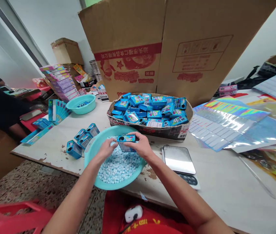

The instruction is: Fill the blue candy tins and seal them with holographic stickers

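My right hand grips a small blue candy box with printed lettering, thumb and fingers around its right end. The box is over a turquoise basin that holds many small pale blue and white candies. At the box's left end is my left hand, its fingers drawn together in a pinch. What lies between those fingertips, if anything, is too small to tell. To the left of the basin several blue candy boxes stand on the table.
Behind the basin, a cut-down carton is heaped with blue boxes. A digital scale lies to the right, with shiny holographic sheets beyond. A smaller turquoise basin stands back left. A large cardboard box rises behind.
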{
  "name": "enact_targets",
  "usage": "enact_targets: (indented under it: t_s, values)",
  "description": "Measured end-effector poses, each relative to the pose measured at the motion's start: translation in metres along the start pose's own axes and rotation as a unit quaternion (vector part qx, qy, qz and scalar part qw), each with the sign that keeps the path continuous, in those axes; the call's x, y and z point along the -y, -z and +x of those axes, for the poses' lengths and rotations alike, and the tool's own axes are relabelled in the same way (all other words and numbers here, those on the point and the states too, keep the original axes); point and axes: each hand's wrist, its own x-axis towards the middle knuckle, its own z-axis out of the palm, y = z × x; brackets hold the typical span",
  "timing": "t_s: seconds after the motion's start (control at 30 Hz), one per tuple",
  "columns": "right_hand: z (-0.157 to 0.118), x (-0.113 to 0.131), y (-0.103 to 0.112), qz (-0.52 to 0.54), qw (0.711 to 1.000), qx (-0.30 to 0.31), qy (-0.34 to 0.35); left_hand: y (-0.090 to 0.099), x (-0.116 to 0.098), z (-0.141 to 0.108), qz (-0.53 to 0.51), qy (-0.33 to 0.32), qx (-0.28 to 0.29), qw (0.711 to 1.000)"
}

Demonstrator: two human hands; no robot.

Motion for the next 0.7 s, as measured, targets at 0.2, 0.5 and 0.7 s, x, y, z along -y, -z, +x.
enact_targets:
  t_s: [0.2, 0.5, 0.7]
  values:
    - [-0.037, 0.025, 0.067, 0.067, 0.994, -0.087, -0.004, -0.036, 0.008, -0.037, 0.366, -0.101, 0.135, 0.915]
    - [-0.088, -0.043, 0.173, -0.093, 0.963, -0.247, -0.056, -0.05, 0.002, -0.028, 0.471, -0.054, 0.153, 0.867]
    - [-0.046, -0.007, 0.201, -0.224, 0.928, -0.289, 0.075, -0.038, 0.001, -0.012, 0.334, 0.013, 0.149, 0.931]
